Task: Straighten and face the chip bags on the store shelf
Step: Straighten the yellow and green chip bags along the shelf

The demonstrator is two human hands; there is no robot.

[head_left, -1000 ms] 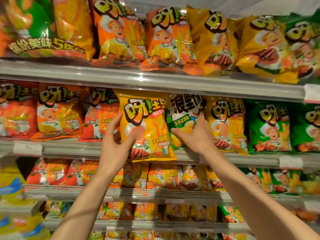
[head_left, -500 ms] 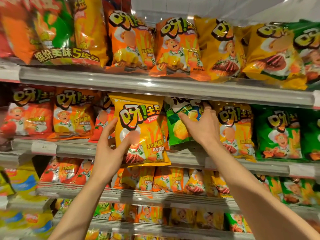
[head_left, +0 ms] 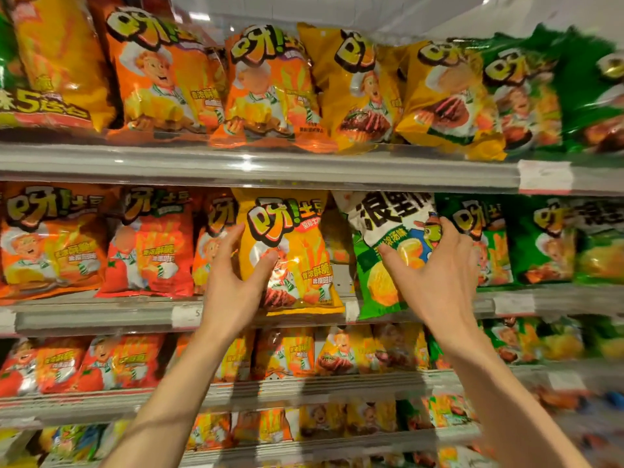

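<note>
Stacked metal shelves, glossy crinkled packets everywhere. We've got our left hand clamped on the yellow bag, upright at the middle shelf front edge. Our right hand grips the tilted green-and-white bag beside it. We'd say this one needs straightening.

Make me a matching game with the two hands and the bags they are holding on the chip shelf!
Things:
1. left hand
2. right hand
3. yellow chip bag
4. green and white chip bag

Places or states:
A. tilted, with its top leaning left
B. holds the yellow bag by its left edge
C. stands upright, front facing out, left of the green and white bag
D. grips the green and white bag

Pairs: 1-B, 2-D, 3-C, 4-A
</note>
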